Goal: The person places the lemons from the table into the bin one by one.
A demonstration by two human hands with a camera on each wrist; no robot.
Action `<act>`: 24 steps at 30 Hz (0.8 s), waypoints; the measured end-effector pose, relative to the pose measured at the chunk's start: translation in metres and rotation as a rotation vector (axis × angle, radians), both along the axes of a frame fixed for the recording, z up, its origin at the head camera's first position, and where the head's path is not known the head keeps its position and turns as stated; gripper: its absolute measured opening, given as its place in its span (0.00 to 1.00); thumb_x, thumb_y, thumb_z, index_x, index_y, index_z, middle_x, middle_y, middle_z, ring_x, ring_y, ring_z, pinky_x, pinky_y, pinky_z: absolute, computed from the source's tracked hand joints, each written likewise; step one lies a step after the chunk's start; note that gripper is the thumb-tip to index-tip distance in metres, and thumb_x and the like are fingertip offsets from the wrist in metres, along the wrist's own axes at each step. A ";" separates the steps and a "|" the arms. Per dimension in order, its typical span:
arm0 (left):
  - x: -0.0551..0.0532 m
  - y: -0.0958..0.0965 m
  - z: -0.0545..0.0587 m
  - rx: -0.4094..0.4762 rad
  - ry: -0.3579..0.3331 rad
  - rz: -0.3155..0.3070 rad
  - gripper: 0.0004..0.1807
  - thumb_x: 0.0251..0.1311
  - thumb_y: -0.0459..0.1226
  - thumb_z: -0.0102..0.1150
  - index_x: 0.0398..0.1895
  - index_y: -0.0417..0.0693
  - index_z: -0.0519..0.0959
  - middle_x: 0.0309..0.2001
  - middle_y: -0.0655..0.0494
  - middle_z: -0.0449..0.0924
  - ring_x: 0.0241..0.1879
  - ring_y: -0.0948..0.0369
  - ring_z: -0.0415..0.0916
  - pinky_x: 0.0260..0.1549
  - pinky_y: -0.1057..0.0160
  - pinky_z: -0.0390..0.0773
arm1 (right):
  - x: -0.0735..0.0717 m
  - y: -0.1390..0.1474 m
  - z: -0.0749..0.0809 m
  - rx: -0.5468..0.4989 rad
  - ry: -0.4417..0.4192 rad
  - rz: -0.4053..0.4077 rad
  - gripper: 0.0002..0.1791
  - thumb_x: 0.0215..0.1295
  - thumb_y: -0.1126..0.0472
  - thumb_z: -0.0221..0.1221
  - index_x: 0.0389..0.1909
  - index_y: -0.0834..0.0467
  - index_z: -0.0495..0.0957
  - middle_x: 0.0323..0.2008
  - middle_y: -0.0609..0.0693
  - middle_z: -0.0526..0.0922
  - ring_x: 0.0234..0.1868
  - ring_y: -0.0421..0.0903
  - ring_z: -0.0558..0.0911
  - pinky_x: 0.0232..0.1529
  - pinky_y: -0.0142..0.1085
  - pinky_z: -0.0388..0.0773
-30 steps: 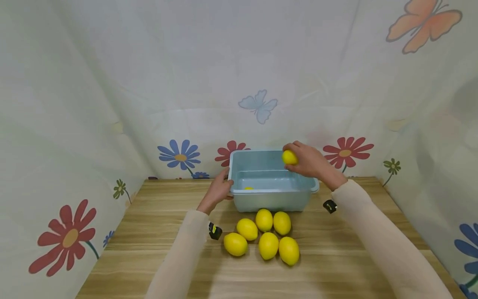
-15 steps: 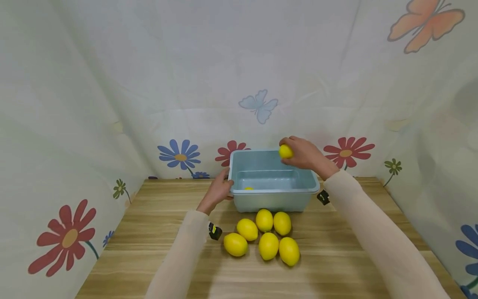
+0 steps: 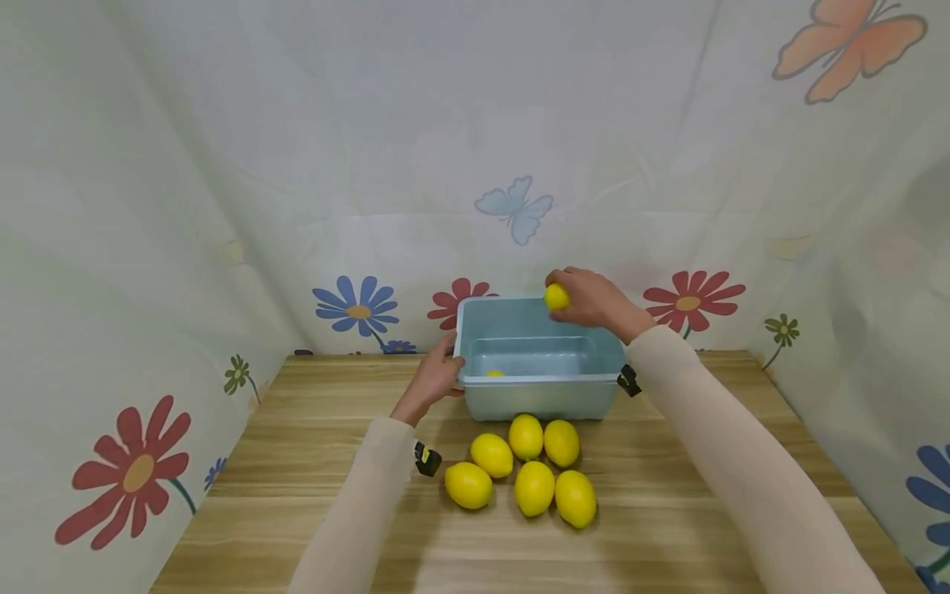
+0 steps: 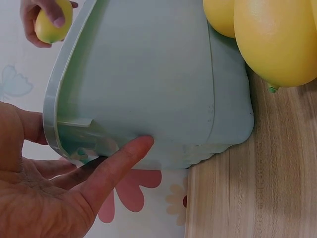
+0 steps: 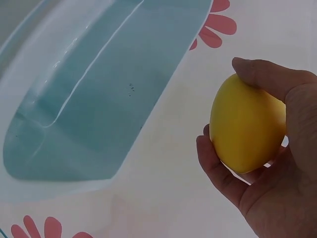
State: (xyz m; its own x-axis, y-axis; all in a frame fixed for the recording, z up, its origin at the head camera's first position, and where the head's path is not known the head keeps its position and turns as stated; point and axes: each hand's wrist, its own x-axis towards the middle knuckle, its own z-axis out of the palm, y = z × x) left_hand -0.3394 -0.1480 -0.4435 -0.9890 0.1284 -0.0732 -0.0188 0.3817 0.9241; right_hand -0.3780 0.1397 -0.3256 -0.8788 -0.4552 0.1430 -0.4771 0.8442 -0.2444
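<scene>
My right hand [image 3: 594, 299] holds a yellow lemon [image 3: 557, 297] above the back part of a light blue plastic basin [image 3: 538, 400]. In the right wrist view, thumb and fingers wrap round that lemon [image 5: 247, 126], apart from the basin wall [image 5: 124, 94]. At the basin's left end, my left hand [image 3: 432, 379] grips the rim. The left wrist view shows one digit [image 4: 116, 166] along the outside of the basin [image 4: 148, 69] and others under its rim. A bit of another lemon [image 3: 495, 374] shows inside, mostly hidden by the front wall.
Several lemons [image 3: 534, 488] lie in a loose group on the wooden table [image 3: 668, 528], close in front of the basin. A white cloth [image 3: 386, 165] printed with flowers and butterflies hangs behind the table and at both sides.
My right hand has moved left and slightly up with the lemon, from the basin's right part toward its middle. The left hand, the basin and the lemons on the table have stayed put.
</scene>
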 end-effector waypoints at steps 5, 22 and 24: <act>0.001 0.001 0.001 -0.002 0.004 0.006 0.33 0.71 0.40 0.45 0.77 0.59 0.53 0.72 0.44 0.63 0.61 0.39 0.73 0.32 0.52 0.87 | -0.006 0.002 -0.002 0.012 -0.022 -0.014 0.29 0.57 0.54 0.67 0.59 0.57 0.73 0.51 0.57 0.78 0.47 0.55 0.76 0.53 0.49 0.77; 0.000 0.000 0.001 0.001 0.012 0.002 0.33 0.70 0.40 0.45 0.78 0.58 0.52 0.72 0.46 0.63 0.60 0.40 0.73 0.32 0.53 0.87 | -0.023 0.006 -0.018 -0.016 -0.159 -0.066 0.29 0.58 0.56 0.68 0.61 0.57 0.72 0.53 0.57 0.78 0.50 0.55 0.74 0.57 0.51 0.76; 0.000 0.000 0.001 -0.006 0.007 0.004 0.33 0.71 0.41 0.45 0.78 0.59 0.53 0.72 0.46 0.63 0.60 0.41 0.73 0.32 0.53 0.87 | -0.026 0.006 -0.020 -0.012 -0.183 -0.068 0.30 0.59 0.56 0.67 0.61 0.57 0.71 0.54 0.58 0.78 0.50 0.56 0.74 0.58 0.51 0.75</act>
State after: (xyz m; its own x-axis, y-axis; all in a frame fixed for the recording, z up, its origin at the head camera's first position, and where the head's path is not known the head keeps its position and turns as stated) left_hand -0.3391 -0.1476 -0.4423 -0.9900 0.1241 -0.0670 -0.0138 0.3869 0.9220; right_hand -0.4042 0.1453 -0.3454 -0.9192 -0.3933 -0.0171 -0.3659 0.8694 -0.3320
